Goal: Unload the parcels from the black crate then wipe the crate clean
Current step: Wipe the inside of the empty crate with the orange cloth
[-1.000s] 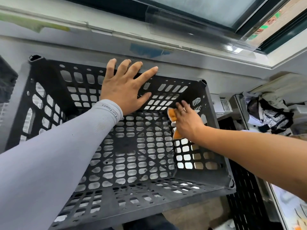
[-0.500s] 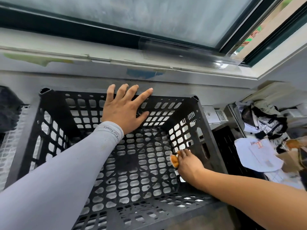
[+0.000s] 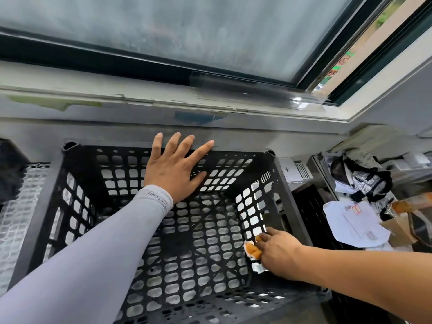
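Nearest, right hand (image 3: 279,254) inside the black crate (image 3: 58,206), fingers curled around an orange-and-white cloth (image 3: 252,251) pressed low against the crate's right wall. Farther, left hand (image 3: 174,170) spread flat, fingers straight, on the crate's far rim. Beyond the right wall, white parcels (image 3: 353,224) heaped. Window (image 3: 187,31) behind.

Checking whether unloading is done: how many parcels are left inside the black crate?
0. The black perforated plastic crate holds only the left hand and the right hand with an orange cloth.
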A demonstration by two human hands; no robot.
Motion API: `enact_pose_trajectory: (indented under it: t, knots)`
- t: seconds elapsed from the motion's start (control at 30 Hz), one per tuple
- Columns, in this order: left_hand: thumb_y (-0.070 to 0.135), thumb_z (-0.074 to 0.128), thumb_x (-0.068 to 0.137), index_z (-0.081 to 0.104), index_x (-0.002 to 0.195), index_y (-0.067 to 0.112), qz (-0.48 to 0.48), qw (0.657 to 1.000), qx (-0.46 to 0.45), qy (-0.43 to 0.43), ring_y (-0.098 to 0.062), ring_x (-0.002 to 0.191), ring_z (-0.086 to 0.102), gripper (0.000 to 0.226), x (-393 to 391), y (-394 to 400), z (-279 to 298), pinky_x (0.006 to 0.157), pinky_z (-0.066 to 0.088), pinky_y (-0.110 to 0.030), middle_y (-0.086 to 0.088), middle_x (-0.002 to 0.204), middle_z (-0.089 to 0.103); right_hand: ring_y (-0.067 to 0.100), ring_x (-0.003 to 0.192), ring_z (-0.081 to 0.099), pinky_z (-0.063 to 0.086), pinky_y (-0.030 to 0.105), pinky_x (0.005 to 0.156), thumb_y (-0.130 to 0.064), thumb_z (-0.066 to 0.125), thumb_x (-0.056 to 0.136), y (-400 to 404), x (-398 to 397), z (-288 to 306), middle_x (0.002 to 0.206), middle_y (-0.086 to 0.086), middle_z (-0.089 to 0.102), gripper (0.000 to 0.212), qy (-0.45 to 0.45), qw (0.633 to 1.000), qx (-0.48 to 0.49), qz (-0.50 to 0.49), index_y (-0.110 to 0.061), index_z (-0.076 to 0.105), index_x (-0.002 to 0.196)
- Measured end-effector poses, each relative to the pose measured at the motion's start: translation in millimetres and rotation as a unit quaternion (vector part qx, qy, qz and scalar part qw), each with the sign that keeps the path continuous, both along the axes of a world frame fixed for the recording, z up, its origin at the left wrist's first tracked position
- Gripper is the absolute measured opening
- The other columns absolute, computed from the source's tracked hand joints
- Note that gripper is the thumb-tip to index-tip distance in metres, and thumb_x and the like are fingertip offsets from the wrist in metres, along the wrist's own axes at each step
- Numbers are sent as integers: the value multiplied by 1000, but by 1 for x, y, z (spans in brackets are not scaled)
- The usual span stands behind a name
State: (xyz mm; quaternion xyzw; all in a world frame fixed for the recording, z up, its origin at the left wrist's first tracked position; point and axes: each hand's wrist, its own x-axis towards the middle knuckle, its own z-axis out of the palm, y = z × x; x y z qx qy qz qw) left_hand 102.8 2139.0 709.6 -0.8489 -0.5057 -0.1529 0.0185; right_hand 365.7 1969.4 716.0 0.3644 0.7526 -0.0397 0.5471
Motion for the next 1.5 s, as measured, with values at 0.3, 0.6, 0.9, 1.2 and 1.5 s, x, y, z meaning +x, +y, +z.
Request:
enact_pose_trajectory:
  t: [0.3, 0.6, 0.9, 1.2, 1.5]
  knots:
    - [73, 38, 95, 0, 160, 53, -1, 1000, 11, 9, -29, 155, 20, 78, 0, 1, -2, 124, -1, -58, 2, 165, 32, 43, 157, -1, -7, 63, 124, -38, 30, 110, 82, -10, 7, 169, 21, 11, 54, -31, 983, 179, 0, -13, 36, 158]
    - [71, 46, 92, 7, 161, 52, 5, 999, 32, 19, -31, 153, 24, 82, 1, 3, -5, 124, 3, -59, 0, 163, 35, 40, 157, 6, 0, 57, 126, -30, 29, 110, 36, -9, -17, 168, 25, 15, 54, -20, 990, 118, -70, -6, 32, 158]
    - [70, 52, 90, 12, 161, 51, 14, 999, 39, 18, -31, 152, 26, 84, 3, 3, -6, 123, 4, -59, -1, 161, 38, 38, 157, 9, 0, 54, 126, -25, 29, 110, 0, -10, 1, 166, 25, 20, 57, 16, 994, 83, -67, -4, 18, 162]
    - [73, 46, 91, 7, 161, 52, 14, 999, 27, 28, -30, 153, 25, 82, 2, -2, -1, 123, 2, -59, 0, 162, 37, 41, 155, 14, -6, 59, 125, -29, 31, 110, -4, -6, 14, 165, 25, 24, 51, 15, 994, 94, -47, -9, 38, 156]
    - [75, 38, 93, -10, 158, 53, 9, 999, -7, 37, -28, 157, 15, 85, 1, -4, 8, 123, -3, -58, 2, 170, 21, 41, 154, 23, 15, 58, 126, -17, 48, 102, 99, -9, 75, 167, 15, 26, 52, 297, 818, 473, -140, -15, 45, 153]
